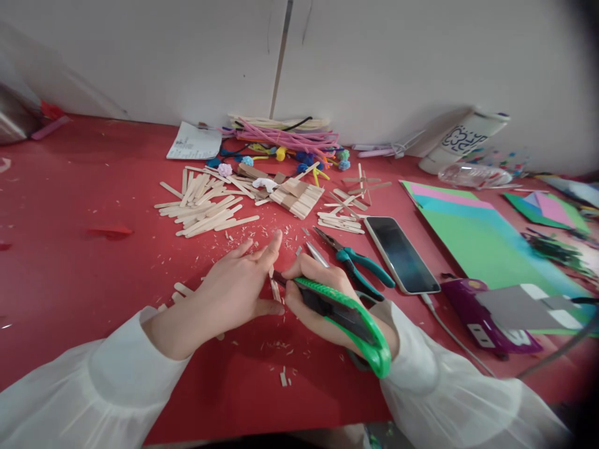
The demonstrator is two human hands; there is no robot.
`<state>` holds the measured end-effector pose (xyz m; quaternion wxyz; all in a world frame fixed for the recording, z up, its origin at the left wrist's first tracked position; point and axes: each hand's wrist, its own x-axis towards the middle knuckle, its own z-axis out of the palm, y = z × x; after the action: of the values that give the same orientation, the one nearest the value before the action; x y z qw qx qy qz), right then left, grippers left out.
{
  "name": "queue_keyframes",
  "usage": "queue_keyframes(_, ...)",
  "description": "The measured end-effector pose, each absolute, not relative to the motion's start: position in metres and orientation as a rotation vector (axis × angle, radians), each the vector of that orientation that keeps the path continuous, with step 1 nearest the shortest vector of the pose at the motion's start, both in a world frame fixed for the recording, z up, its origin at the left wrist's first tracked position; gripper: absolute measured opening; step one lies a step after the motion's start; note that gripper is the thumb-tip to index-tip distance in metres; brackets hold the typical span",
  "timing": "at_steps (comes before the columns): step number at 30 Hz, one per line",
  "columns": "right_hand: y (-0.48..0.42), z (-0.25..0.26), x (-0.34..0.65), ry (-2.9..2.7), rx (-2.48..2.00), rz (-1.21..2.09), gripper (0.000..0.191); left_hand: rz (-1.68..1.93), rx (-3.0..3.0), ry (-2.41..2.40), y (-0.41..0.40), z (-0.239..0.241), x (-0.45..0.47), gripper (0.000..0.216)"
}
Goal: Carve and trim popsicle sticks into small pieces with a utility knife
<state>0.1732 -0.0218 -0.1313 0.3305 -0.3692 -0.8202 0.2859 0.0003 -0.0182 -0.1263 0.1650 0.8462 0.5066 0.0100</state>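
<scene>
The left hand [234, 290] is laid flat with fingers outstretched, not closed. Its index finger and thumb bear against a short wooden craft stick [274, 288] that lies on the red table [93, 280] between the two hands. The right hand [313, 293] is clenched around the handle of a green utility knife [349, 315], whose tip is directed at the stick.

The stick is judged light, thin and stiff, but brittle along the grain and liable to split or skid on the smooth surface. It is best pinned flat by its faces, at the end away from the blade.

Wood chips [283, 375] are scattered below the hands. Teal-handled pliers [362, 267] lie just beside the right hand, with a smartphone [401, 254] beyond them. A heap of craft sticks [206, 209] lies further back, with pipe cleaners [290, 134] against the wall and coloured paper sheets [472, 237] to the right.
</scene>
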Motion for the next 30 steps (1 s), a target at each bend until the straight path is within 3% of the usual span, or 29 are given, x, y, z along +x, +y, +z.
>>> queue_keyframes(30, -0.024, -0.133, 0.169, -2.195, -0.92, 0.664, 0.013, -0.01, 2.372, 1.457, -0.018, -0.126, 0.001, 0.096)
